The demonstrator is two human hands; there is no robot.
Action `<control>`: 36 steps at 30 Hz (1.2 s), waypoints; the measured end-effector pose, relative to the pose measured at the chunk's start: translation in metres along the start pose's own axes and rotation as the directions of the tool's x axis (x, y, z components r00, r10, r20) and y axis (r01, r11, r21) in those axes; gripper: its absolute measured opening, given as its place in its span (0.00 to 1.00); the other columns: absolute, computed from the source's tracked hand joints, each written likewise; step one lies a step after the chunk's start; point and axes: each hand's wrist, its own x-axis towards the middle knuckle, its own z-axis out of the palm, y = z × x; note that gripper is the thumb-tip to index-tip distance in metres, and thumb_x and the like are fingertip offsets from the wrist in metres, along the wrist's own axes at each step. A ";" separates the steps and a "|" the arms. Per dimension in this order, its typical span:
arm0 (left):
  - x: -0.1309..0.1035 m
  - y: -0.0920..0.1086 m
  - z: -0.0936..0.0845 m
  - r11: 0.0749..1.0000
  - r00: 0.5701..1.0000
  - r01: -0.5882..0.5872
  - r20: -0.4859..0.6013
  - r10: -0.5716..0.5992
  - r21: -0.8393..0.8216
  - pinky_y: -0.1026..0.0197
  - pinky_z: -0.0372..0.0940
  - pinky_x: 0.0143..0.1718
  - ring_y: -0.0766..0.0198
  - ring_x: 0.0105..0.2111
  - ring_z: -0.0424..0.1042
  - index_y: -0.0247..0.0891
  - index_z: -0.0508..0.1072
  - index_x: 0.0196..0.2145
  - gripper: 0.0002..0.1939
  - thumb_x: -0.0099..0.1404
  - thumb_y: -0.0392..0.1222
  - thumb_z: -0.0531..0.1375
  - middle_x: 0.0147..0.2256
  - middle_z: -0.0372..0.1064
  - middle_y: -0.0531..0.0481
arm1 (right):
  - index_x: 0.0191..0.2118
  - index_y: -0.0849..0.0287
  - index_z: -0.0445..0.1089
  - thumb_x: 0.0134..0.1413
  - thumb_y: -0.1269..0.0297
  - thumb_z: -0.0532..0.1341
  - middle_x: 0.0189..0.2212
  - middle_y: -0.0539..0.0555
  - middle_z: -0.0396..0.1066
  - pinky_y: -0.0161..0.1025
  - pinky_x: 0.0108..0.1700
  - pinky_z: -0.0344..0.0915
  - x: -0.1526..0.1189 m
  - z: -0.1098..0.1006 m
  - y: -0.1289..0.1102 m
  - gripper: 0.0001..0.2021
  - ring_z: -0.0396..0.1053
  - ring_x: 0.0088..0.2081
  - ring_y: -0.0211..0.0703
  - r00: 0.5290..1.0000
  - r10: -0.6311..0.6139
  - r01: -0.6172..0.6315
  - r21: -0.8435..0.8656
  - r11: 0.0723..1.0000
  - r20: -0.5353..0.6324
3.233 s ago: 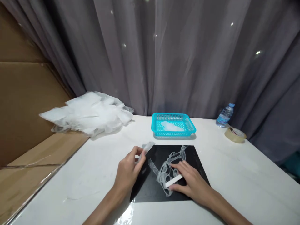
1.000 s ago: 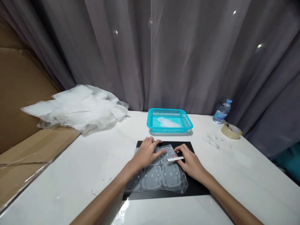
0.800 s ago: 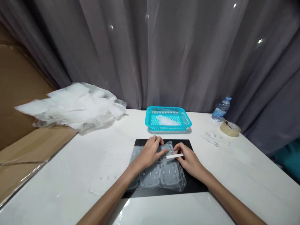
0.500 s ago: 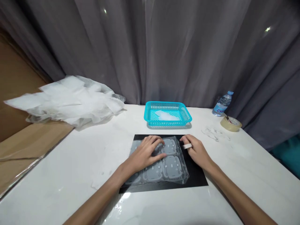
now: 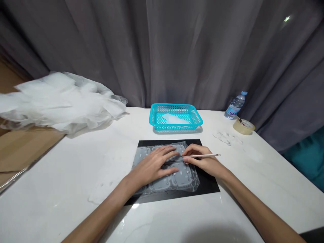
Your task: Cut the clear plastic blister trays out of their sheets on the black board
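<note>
On a black mat (image 5: 207, 184) lies a clear plastic pack (image 5: 182, 175) of grey, rounded square pieces with small white and dark marks. My left hand (image 5: 158, 162) rests flat on the pack, fingers stretched out and thumb apart. At the pack's upper right, my right hand (image 5: 201, 158) pinches a slender white stick-like tool (image 5: 205, 155) between thumb and fingers. The tool's back end points right, past the hand; its working tip reaches toward the left fingertips and is too small to make out.
Behind the mat stands a turquoise basket (image 5: 176, 127) with white pieces (image 5: 174, 118) inside. A heap of white sheets in clear plastic (image 5: 63, 101) sits at left by cardboard (image 5: 27, 148). A water bottle (image 5: 235, 107), a tape roll (image 5: 243, 127) and clear scraps (image 5: 227, 137) are at right.
My right hand has turned and moved left onto the pack's edge, bringing the tool from pointing at me to lying nearly sideways. My left hand keeps its place on the pack. The view has shifted slightly.
</note>
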 end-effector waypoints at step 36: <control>0.007 -0.005 0.005 0.998 1.000 -0.003 -0.021 0.002 -0.063 0.43 0.62 0.65 0.47 0.62 0.71 0.43 0.76 0.60 0.28 0.69 0.62 0.63 0.63 0.72 0.44 | 0.41 0.54 0.75 0.72 0.62 0.61 0.43 0.55 0.78 0.46 0.54 0.70 -0.004 -0.006 0.009 0.07 0.76 0.48 0.48 0.945 -0.241 0.298 -0.281 0.912 0.222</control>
